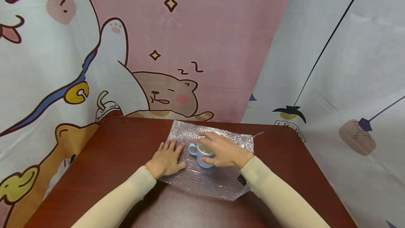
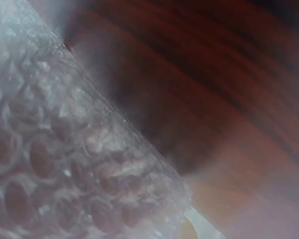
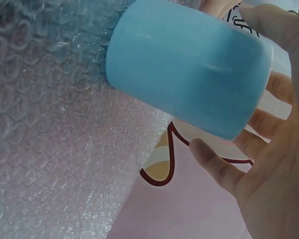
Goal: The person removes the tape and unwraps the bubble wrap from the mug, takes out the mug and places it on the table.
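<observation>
A light blue mug (image 1: 204,159) stands upright on a sheet of bubble wrap (image 1: 218,182), its handle pointing left. My right hand (image 1: 223,149) is around the mug's top from the right, fingers spread over the rim and thumb along the near side. From the right wrist, the mug (image 3: 189,64) fills the upper middle, with loosely bent fingers (image 3: 217,164) spread near its rim. My left hand (image 1: 166,159) lies flat with fingers extended on the wrap's left part. In the left wrist view only the bubble wrap (image 2: 65,164) and table show; the hand is out of frame.
The wrap lies on a dark red-brown wooden table (image 1: 133,143), its far edge near the table's back edge. Behind hangs a pink and white cartoon-printed cloth (image 1: 221,62), which continues along both sides. A small black device (image 1: 242,179) sits at my right wrist.
</observation>
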The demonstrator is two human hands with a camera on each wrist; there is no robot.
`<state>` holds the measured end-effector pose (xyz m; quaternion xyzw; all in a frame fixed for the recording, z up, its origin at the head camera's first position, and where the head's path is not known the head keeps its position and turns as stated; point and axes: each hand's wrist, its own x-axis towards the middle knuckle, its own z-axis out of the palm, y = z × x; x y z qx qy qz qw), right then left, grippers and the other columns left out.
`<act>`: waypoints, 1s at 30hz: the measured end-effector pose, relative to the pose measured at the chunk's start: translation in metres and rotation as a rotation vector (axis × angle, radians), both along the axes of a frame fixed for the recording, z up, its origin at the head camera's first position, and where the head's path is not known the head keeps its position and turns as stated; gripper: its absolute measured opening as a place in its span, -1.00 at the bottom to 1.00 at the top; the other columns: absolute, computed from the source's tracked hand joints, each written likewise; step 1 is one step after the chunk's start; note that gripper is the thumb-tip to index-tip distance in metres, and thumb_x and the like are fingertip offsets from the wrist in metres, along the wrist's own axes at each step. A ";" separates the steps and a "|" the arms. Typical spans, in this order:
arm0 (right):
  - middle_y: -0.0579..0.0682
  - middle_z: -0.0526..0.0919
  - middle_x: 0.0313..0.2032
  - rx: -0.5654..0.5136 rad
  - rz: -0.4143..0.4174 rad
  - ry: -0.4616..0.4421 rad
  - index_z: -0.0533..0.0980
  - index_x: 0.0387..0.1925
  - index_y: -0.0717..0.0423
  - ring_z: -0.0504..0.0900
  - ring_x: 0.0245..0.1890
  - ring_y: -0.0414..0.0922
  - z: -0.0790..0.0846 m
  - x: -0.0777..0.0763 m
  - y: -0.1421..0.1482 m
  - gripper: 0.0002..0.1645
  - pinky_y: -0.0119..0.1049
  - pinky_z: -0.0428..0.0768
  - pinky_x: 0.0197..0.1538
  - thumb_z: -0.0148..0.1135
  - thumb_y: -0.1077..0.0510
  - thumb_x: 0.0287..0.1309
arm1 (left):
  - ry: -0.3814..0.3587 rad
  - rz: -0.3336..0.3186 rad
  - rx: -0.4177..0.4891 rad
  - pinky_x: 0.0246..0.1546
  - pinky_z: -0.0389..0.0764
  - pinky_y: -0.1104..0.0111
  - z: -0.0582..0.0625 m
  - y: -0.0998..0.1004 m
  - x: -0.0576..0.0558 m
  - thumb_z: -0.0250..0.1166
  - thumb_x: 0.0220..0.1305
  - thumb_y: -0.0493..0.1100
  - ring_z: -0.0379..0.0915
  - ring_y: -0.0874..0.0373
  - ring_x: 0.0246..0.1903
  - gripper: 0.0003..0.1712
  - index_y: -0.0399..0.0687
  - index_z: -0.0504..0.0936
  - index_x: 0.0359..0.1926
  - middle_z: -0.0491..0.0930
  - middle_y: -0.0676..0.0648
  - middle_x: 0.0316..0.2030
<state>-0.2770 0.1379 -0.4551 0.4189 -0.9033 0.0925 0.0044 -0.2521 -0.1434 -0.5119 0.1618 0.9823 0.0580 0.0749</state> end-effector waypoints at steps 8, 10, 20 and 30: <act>0.18 0.45 0.73 0.000 0.019 0.034 0.41 0.78 -0.23 0.57 0.66 0.23 -0.001 0.002 0.000 -0.09 0.24 0.59 0.68 0.51 -0.26 0.57 | 0.009 -0.004 -0.008 0.83 0.22 -0.31 0.001 -0.001 0.001 0.21 0.67 0.32 0.08 -0.48 0.83 -0.03 -0.04 0.28 0.85 0.13 -0.41 0.85; 0.15 0.47 0.72 0.002 0.018 0.045 0.41 0.78 -0.25 0.58 0.65 0.21 -0.001 0.003 0.000 -0.10 0.21 0.61 0.67 0.51 -0.25 0.58 | 0.007 -0.004 -0.008 0.84 0.21 -0.31 0.001 -0.001 0.001 0.21 0.67 0.32 0.07 -0.48 0.83 -0.03 -0.04 0.28 0.85 0.13 -0.40 0.85; 0.19 0.52 0.66 -0.037 0.055 0.044 0.50 0.70 -0.15 0.61 0.62 0.19 -0.004 0.003 0.000 -0.19 0.17 0.68 0.61 0.52 -0.16 0.59 | -0.002 -0.003 -0.016 0.84 0.20 -0.32 -0.002 0.000 0.001 0.19 0.67 0.35 0.06 -0.48 0.84 -0.01 -0.02 0.26 0.86 0.11 -0.39 0.86; 0.14 0.61 0.58 -0.036 0.096 0.111 0.54 0.68 -0.09 0.66 0.55 0.13 -0.001 0.004 0.000 -0.21 0.09 0.72 0.58 0.55 -0.13 0.56 | 0.005 -0.007 0.035 0.85 0.15 -0.35 -0.005 -0.001 0.002 0.16 0.68 0.33 0.02 -0.52 0.84 -0.01 -0.05 0.23 0.87 0.09 -0.42 0.85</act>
